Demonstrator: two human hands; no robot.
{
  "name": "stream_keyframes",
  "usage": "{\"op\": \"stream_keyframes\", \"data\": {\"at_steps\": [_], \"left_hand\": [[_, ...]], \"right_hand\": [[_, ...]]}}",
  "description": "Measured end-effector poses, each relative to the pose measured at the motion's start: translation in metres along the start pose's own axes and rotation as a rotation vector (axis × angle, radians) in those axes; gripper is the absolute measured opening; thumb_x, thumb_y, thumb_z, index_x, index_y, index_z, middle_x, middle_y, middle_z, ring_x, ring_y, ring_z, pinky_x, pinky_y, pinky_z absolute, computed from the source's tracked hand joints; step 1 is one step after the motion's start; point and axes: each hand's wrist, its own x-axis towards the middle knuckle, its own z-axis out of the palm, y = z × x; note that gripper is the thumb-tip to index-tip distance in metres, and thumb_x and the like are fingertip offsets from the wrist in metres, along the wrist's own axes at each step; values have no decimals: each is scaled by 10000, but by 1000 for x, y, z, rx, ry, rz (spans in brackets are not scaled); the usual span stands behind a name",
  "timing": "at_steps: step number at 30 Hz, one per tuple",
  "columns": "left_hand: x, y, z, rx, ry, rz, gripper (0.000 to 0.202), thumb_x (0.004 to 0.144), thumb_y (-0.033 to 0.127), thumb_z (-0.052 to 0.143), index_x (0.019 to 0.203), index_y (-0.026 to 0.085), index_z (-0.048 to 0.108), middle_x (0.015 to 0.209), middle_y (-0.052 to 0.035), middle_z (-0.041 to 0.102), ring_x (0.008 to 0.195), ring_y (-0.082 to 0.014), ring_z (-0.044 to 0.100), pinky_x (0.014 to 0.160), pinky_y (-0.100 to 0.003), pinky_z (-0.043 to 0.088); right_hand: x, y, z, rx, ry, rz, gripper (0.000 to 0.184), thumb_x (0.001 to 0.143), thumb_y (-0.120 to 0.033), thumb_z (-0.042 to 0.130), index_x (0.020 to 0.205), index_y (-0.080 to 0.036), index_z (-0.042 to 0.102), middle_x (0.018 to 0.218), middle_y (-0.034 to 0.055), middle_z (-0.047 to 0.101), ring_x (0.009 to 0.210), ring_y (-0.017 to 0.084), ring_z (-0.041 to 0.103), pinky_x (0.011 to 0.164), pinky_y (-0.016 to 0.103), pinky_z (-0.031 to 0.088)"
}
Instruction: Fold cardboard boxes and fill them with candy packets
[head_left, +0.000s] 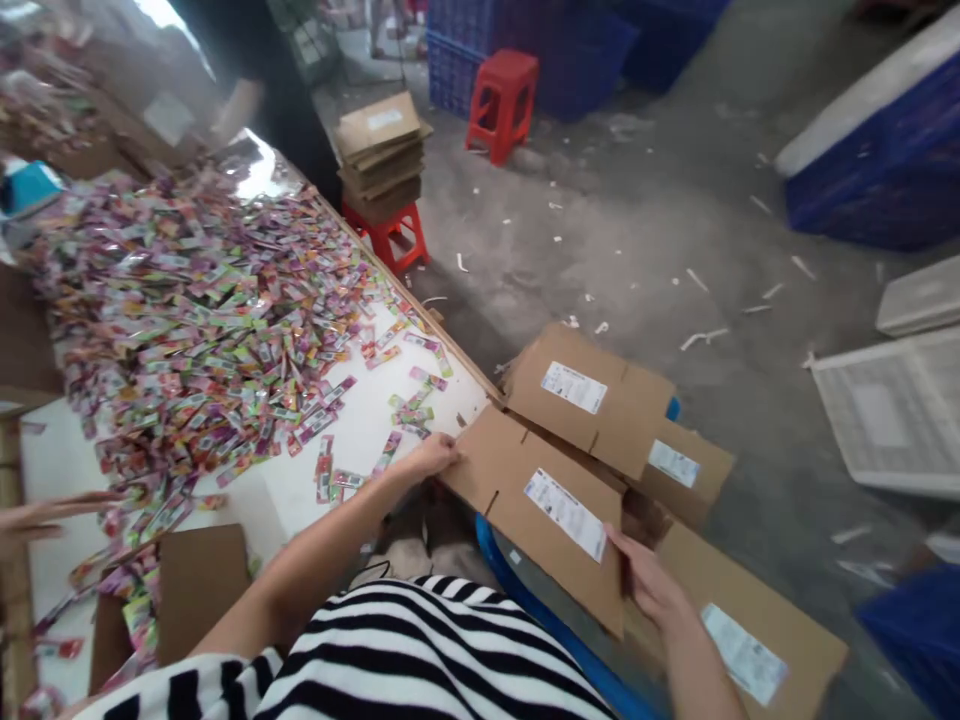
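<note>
A flat, unfolded cardboard box (525, 500) with a white label lies on top of a heap of similar flattened boxes (600, 400) beside the table. My left hand (431, 455) pinches its left edge near the table corner. My right hand (645, 580) grips its lower right edge, fingers curled over the cardboard. A large pile of small colourful sachets (195, 310) covers the white table (360, 440) to my left.
Another stack of flat boxes (381, 155) rests on a red stool (394, 240); a second red stool (502, 100) stands behind. Blue crates (885, 170) and white trays (892, 410) line the concrete floor at right. Another person's fingers (45, 512) show at the left edge.
</note>
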Motion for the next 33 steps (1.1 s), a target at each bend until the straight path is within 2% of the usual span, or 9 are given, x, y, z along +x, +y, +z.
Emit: {"op": "stream_keyframes", "data": {"at_steps": [4,8,11,14,17,23,27,30,33], "left_hand": [[-75,-24,-68,-193,175,135,369,769,496,731,948,181,660,837,-26,683,804,-199,638,716,-294,504],[-142,-46,-121,-565,739,352,605,831,697,620,1188,211,572,1079,-68,667,1025,-240,625,898,-351,496],[-179,-79,-143,-649,1037,308,549,842,685,610,1117,212,575,1089,-68,641,1082,-247,594,940,-348,470],[-209,-134,-152,-715,1023,215,430,827,556,623,1083,212,603,1105,-67,656,1105,-245,589,934,-335,472],[-231,-197,-157,-802,967,82,371,710,403,641,1024,206,655,1068,-57,676,1056,-244,604,859,-322,494],[-245,-282,-171,-1004,1243,-201,248,770,410,553,887,206,632,864,-23,665,946,-224,641,803,-322,522],[-247,-307,-167,-1069,971,-117,473,885,608,511,1030,200,702,877,-99,735,917,-292,703,778,-403,573],[-242,-324,-155,-956,807,74,668,957,697,301,1303,226,625,1219,-137,723,1153,-308,675,946,-452,561],[-225,-342,-140,-703,885,184,665,887,644,544,1405,230,507,1449,-132,580,1408,-293,497,1181,-462,387]], "right_hand": [[-40,-36,52,-183,-75,-298,535,669,-684,780,904,-210,702,938,101,786,921,287,731,825,392,608],[-72,-84,165,-447,-307,-712,464,763,-670,708,726,-208,686,783,98,754,830,278,704,850,410,591],[-91,-104,244,-430,-581,-859,410,831,-593,689,922,-199,758,989,105,776,977,282,708,967,432,562],[-100,-96,304,-314,-769,-821,423,847,-535,717,1144,-234,735,1122,85,760,1063,273,706,991,437,563],[-104,-61,350,-252,-832,-782,567,784,-525,793,1262,-242,675,1215,102,727,1134,291,690,1029,480,549],[-143,32,431,-352,-818,-904,880,827,-506,753,1565,-238,355,1582,155,441,1478,307,416,1229,542,342],[-157,58,466,-393,-782,-1001,1023,877,-508,682,1653,-249,69,1697,140,224,1566,294,244,1259,550,274],[-135,58,472,-598,-843,-1190,984,834,-536,710,1639,-226,237,1684,148,269,1573,345,201,1262,619,179],[-108,54,465,-868,-1108,-1292,737,826,-529,714,1495,-271,542,1552,117,513,1543,380,275,1238,681,141]]}}
